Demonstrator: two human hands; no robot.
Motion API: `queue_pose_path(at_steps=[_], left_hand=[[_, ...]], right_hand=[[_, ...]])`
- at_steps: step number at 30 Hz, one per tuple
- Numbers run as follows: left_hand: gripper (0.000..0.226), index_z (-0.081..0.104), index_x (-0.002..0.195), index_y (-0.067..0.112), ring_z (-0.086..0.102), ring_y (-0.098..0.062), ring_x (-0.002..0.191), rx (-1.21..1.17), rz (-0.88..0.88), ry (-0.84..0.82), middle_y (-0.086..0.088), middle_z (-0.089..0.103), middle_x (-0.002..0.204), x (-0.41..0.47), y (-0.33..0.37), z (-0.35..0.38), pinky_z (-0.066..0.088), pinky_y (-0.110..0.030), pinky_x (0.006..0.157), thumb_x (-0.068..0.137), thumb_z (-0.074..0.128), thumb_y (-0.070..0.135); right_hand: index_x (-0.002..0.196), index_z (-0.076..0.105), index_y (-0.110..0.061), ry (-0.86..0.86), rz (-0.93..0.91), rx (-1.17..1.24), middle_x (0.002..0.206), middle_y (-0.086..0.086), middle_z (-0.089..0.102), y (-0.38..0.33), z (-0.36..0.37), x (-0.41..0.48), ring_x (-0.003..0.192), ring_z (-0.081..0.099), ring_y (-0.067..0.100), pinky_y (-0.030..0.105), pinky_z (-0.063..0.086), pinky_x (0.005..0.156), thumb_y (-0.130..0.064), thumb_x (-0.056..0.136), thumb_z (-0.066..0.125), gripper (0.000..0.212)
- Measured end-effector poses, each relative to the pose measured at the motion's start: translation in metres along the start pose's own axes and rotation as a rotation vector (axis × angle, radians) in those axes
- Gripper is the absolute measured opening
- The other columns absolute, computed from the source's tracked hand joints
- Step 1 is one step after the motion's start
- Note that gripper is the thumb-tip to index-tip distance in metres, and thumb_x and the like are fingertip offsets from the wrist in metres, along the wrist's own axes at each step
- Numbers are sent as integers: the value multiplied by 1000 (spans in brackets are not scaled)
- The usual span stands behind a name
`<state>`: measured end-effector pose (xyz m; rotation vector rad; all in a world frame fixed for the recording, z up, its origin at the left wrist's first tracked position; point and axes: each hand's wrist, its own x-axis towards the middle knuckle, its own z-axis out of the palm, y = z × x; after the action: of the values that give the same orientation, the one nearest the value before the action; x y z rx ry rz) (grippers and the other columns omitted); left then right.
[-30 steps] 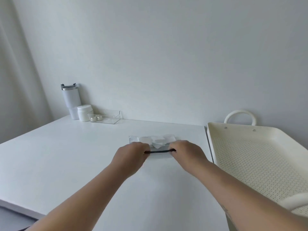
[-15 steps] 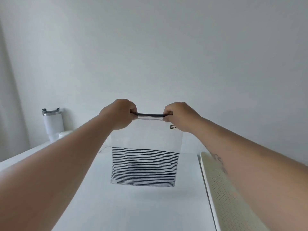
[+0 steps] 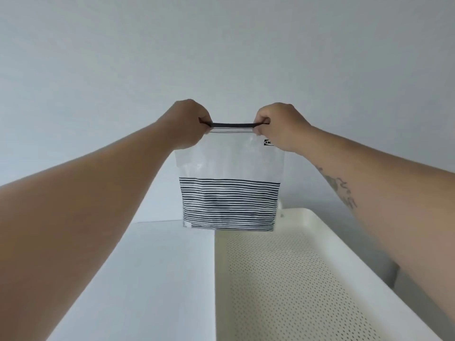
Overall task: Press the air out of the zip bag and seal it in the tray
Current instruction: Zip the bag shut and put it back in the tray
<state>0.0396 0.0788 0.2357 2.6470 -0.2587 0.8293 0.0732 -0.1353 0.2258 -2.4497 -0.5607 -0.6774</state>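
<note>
A clear zip bag [image 3: 229,183] with black stripes on its lower half and a black zip strip along the top hangs upright in the air. My left hand [image 3: 188,124] pinches its top left corner and my right hand [image 3: 280,126] pinches its top right corner. The bag's bottom edge hangs over the far left corner of the cream perforated tray [image 3: 295,279], which fills the lower right. Something dark shows dimly through the stripes.
The white table [image 3: 152,279] lies to the left of the tray, with a plain white wall behind. My forearms reach in from both lower corners.
My hands lifted the bag off the table, and now it has shifted right so that it hangs over the tray's far corner. The tumbler and jar have left the view.
</note>
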Motion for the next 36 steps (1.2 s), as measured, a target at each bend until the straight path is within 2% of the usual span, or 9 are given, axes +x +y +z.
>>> queue_pose_path(at_steps=[3, 8, 13, 17, 23, 27, 31, 34, 36], left_hand=[[18, 74, 97, 18, 54, -16, 70, -50, 16, 24, 2, 60, 86, 8, 20, 42, 38, -23, 54, 94, 56, 15], [20, 74, 100, 19, 62, -23, 83, -125, 5, -36, -1, 69, 97, -2, 42, 98, 49, -30, 69, 94, 55, 16], [21, 74, 100, 19, 65, -26, 82, -135, -1, -148, -2, 71, 95, -44, 53, 137, 57, -39, 75, 95, 53, 16], [21, 74, 99, 23, 61, -21, 70, -104, -17, -209, 2, 70, 88, -83, 60, 148, 53, -34, 65, 96, 53, 20], [20, 77, 100, 23, 68, -16, 85, -125, -5, -312, 7, 75, 96, -148, 64, 157, 55, -34, 80, 95, 58, 22], [19, 75, 104, 19, 66, -18, 84, -133, -10, -462, 2, 74, 99, -187, 65, 172, 56, -34, 79, 95, 59, 22], [29, 67, 119, 22, 64, -16, 107, -87, 3, -642, 6, 70, 121, -217, 65, 188, 48, -28, 90, 93, 61, 33], [45, 62, 127, 25, 58, -16, 114, -53, -53, -758, 7, 63, 128, -229, 68, 196, 46, -33, 96, 90, 58, 50], [44, 62, 127, 26, 55, -18, 117, -21, -52, -755, 5, 60, 129, -230, 69, 201, 46, -38, 98, 91, 53, 51]], right_hand=[[84, 66, -19, 50, 56, -11, 86, 2, 67, 43, 1, -10, 71, 62, 26, 33, 47, 65, -21, 89, 59, 10], [83, 67, -18, 40, 109, -19, 86, 4, 68, 94, 9, -36, 80, 63, 31, 37, 49, 67, -22, 90, 59, 11], [78, 65, -19, -66, 169, -9, 80, 2, 68, 126, 25, -82, 77, 63, 29, 38, 49, 68, -22, 89, 61, 11], [76, 64, -21, -160, 186, 7, 75, 0, 67, 136, 28, -119, 70, 63, 23, 38, 49, 65, -23, 88, 62, 12], [71, 63, -25, -304, 201, 19, 72, -6, 62, 136, 34, -180, 59, 52, 14, 27, 39, 54, -25, 86, 65, 15], [79, 66, -26, -451, 229, -23, 80, -4, 68, 143, 45, -221, 75, 64, 21, 37, 53, 69, -27, 86, 65, 7], [87, 68, -31, -564, 256, -19, 96, -7, 70, 151, 59, -253, 89, 65, 14, 36, 54, 82, -25, 84, 67, 7], [97, 70, -33, -700, 257, -53, 106, -10, 66, 156, 66, -266, 98, 60, 9, 30, 51, 88, -39, 79, 70, 19], [100, 70, -32, -728, 248, -45, 108, -13, 64, 159, 68, -267, 101, 58, 8, 29, 48, 89, -50, 78, 67, 28]])
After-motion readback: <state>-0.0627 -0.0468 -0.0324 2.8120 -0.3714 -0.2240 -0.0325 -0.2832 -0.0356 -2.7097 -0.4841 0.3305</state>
